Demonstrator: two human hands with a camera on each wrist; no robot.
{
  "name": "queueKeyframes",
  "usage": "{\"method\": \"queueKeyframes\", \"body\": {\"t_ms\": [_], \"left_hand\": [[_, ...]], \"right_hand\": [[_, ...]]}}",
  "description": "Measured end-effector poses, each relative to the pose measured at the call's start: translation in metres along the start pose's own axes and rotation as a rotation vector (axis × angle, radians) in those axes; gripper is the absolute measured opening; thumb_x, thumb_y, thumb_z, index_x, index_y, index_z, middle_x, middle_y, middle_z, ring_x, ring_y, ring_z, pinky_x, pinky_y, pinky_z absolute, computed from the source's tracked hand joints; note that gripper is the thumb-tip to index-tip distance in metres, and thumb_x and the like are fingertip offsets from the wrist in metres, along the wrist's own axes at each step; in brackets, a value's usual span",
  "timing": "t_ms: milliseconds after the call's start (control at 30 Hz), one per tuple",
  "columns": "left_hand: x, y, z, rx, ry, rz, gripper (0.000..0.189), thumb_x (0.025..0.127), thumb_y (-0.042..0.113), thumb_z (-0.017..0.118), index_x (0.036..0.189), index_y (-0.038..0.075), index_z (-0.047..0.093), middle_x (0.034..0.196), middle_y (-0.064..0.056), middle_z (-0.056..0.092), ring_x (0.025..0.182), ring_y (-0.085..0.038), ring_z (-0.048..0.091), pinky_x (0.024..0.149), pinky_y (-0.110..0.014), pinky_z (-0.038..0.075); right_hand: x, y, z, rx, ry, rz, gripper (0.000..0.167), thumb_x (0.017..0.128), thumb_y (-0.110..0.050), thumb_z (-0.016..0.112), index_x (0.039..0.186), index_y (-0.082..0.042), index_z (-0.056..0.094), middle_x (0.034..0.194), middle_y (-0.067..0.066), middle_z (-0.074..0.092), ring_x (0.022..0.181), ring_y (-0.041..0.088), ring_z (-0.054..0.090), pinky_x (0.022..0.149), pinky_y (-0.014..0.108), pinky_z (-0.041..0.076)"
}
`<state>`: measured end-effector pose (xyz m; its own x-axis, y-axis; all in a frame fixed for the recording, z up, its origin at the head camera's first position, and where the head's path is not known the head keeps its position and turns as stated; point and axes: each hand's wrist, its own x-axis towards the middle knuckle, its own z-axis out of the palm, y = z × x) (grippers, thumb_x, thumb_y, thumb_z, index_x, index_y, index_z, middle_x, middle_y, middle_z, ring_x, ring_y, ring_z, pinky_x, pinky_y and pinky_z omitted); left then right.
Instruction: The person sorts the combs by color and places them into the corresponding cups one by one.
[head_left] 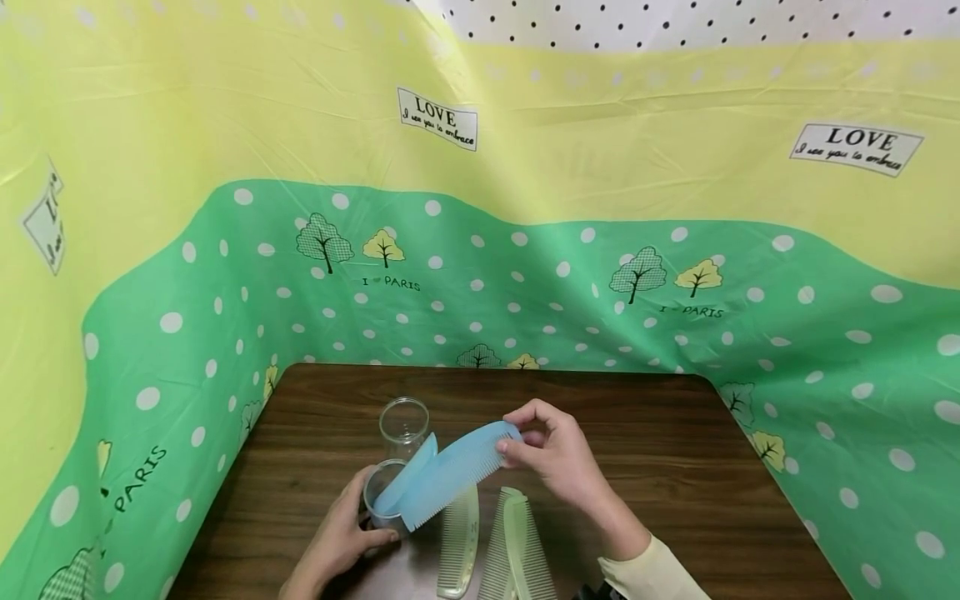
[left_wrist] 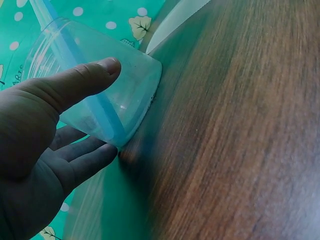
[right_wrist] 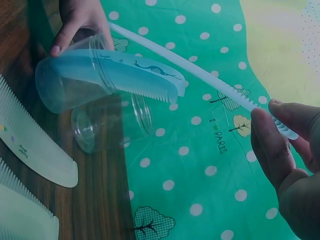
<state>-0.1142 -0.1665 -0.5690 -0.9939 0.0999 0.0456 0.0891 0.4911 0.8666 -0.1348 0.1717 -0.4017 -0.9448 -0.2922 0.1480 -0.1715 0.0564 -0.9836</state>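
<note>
Nearest, pale green combs (head_left: 459, 550): three discernible in the head view, one lying apart, two overlapping, all on a brown table (head_left: 645, 442); the right wrist view takes in two.

Next, left hand (head_left: 341, 529): one, partly closed about a clear cup (left_wrist: 132, 82); the left wrist view gives thumb and fingers on opposite sides, the head view hides most fingers.

Inside that cup, blue comb (right_wrist: 125, 75): at least one, protruding past the rim; its printed figure shows only in the right wrist view.

Right hand (head_left: 558, 458): one, thumb and fingers nearly together, pinching one end of another blue comb (head_left: 465, 467). Its far end overlaps the cup in the head view; whether inside, cannot tell.

Beyond, second clear cup (head_left: 405, 421): one.

Farthest, patterned cloth (head_left: 525, 308): three "LOVE" labels, one partial.
</note>
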Motion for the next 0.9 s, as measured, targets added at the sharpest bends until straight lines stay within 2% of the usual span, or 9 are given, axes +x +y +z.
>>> {"method": "queueKeyframes", "body": {"t_ms": [333, 667, 900], "left_hand": [[0.001, -0.002, -0.001, -0.024, -0.031, -0.034, 0.101, 0.065, 0.013, 0.098, 0.150, 0.023, 0.045, 0.145, -0.012, 0.053, 0.132, -0.033, 0.052, 0.101, -0.043, 0.054], [0.001, -0.001, -0.001, -0.005, -0.028, -0.039, 0.101, 0.064, 0.014, 0.098, 0.150, 0.023, 0.045, 0.145, -0.011, 0.053, 0.131, -0.033, 0.052, 0.101, -0.044, 0.052], [0.000, -0.002, 0.000, -0.016, -0.025, -0.033, 0.102, 0.064, 0.012, 0.098, 0.150, 0.023, 0.045, 0.144, -0.010, 0.054, 0.130, -0.033, 0.053, 0.099, -0.043, 0.053]], "right_hand": [[0.004, 0.002, 0.014, -0.021, 0.011, -0.014, 0.028, 0.087, 0.003, 0.078, 0.111, 0.004, 0.063, 0.106, 0.026, 0.062, 0.076, 0.017, 0.074, 0.069, 0.039, 0.064], [0.008, 0.006, 0.023, -0.079, 0.027, -0.045, 0.027, 0.087, 0.000, 0.080, 0.109, 0.004, 0.065, 0.105, 0.025, 0.064, 0.076, 0.014, 0.073, 0.068, 0.044, 0.063], [0.008, 0.006, 0.029, -0.112, 0.034, -0.062, 0.025, 0.087, -0.002, 0.081, 0.107, 0.001, 0.066, 0.105, 0.023, 0.066, 0.079, 0.015, 0.074, 0.068, 0.044, 0.063]]}}
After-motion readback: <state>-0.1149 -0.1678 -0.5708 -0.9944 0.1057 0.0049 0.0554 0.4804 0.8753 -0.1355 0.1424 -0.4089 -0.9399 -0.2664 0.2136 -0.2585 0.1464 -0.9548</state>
